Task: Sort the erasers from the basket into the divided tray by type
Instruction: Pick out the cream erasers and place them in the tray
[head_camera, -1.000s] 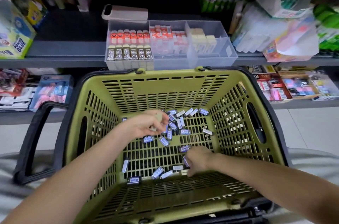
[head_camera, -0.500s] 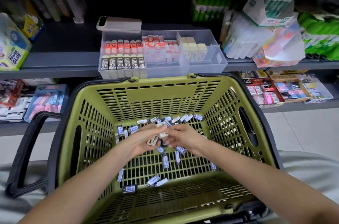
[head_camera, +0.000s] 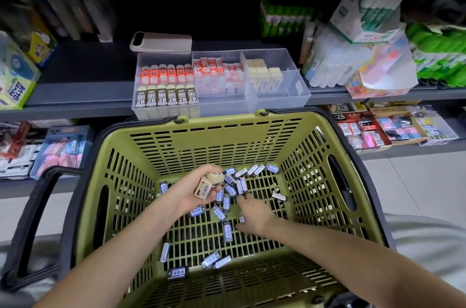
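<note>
Position of the blue-labelled erasers (head_camera: 230, 189) relative to the hands governs the coming move. The densest cluster lies on the floor of the green basket (head_camera: 227, 137), just ahead of the right hand (head_camera: 253, 212) and slightly to its left, toward the basket's far wall. Most of those pieces lie with their long axes running roughly away from the person, though several are skewed. More are scattered on the near floor, well apart from both hands. The right hand is low over the floor, fingers stretched forward toward the cluster and thumb held out to the side, with nothing visibly gripped. The left hand (head_camera: 191, 195) is raised beside the cluster, palm up, fingers curled round a handful of cream erasers (head_camera: 204, 187). Judgement: the right hand is both the nearer and the free one, so it is the better placed for a pick. The divided tray (head_camera: 277, 103) stands on the shelf (head_camera: 88, 95) beyond the basket's far rim. Its rear right compartment already holds cream blocks (head_camera: 262, 72), which looks the likely destination for the left hand's load.
</note>
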`<action>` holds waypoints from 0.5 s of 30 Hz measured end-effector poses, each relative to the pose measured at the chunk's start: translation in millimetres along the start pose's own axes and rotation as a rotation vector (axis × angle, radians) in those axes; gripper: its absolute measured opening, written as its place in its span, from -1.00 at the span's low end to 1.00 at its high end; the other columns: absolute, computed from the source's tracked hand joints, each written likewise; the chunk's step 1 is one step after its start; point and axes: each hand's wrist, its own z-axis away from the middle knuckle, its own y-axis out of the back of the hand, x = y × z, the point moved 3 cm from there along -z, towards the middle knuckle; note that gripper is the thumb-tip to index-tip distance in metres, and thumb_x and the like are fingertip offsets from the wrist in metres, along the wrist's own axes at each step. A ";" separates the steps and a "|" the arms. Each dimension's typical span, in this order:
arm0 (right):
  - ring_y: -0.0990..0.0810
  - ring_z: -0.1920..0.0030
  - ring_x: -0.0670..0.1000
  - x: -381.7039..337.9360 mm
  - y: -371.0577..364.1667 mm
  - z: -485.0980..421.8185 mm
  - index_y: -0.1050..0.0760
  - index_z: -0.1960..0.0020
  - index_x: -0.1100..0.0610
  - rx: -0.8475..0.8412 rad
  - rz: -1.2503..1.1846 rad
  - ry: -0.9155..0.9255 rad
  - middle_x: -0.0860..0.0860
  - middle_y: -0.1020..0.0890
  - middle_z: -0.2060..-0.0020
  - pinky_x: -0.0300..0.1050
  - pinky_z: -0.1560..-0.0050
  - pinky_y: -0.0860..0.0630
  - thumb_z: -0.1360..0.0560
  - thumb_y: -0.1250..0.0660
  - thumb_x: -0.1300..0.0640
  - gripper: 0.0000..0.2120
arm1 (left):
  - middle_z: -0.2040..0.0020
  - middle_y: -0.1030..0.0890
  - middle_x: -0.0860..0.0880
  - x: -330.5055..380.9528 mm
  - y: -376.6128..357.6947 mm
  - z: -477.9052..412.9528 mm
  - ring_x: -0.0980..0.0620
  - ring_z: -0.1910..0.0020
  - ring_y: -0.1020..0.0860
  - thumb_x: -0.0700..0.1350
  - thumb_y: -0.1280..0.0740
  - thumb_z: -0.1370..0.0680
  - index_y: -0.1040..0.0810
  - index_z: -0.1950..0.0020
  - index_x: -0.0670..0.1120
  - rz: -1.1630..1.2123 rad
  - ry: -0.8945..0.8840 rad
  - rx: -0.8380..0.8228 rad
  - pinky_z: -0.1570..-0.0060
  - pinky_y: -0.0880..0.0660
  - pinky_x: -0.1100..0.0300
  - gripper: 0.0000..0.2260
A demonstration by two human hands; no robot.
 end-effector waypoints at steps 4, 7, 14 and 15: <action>-0.52 -0.03 0.10 2.5 8.3 0.9 -0.31 -0.25 0.14 -0.023 -0.131 -0.011 0.09 -0.42 -0.17 -0.27 0.22 -0.40 -0.37 -0.42 0.23 -0.50 | 0.29 -0.56 -0.06 3.0 -6.4 0.8 0.04 0.39 -0.53 -0.21 -0.31 -0.42 -0.51 0.20 -0.10 -0.086 -0.015 -0.008 0.47 -0.47 0.26 -0.98; -0.47 0.31 -0.05 11.2 43.8 10.4 -0.32 -0.13 0.18 0.047 -0.642 -0.130 0.05 -0.50 0.15 -0.33 0.43 -0.38 -0.41 -0.38 0.24 -0.64 | 0.35 -0.50 -0.06 5.4 -17.3 5.1 0.03 0.41 -0.46 -0.26 -0.33 -0.33 -0.47 0.22 -0.13 -0.086 0.011 -0.019 0.49 -0.47 0.25 -0.91; -0.49 0.45 0.03 0.5 169.9 55.5 -0.27 0.05 0.17 0.323 -1.558 0.134 0.11 -0.54 0.31 -0.20 0.48 -0.36 -0.49 -0.30 0.32 -0.80 | 0.37 -0.50 -0.08 36.9 -63.0 31.4 0.01 0.49 -0.46 -0.10 -0.49 -0.21 -0.49 0.25 -0.15 -0.014 0.019 -0.218 0.65 -0.32 0.34 -0.75; -0.48 0.46 0.02 -1.8 183.9 60.7 -0.27 0.04 0.17 0.399 -1.534 0.170 0.09 -0.54 0.31 -0.22 0.50 -0.36 -0.48 -0.32 0.31 -0.78 | 0.37 -0.51 -0.07 44.1 -71.0 36.2 0.02 0.49 -0.46 -0.08 -0.48 -0.23 -0.53 0.22 -0.15 -0.007 -0.003 -0.269 0.64 -0.32 0.35 -0.76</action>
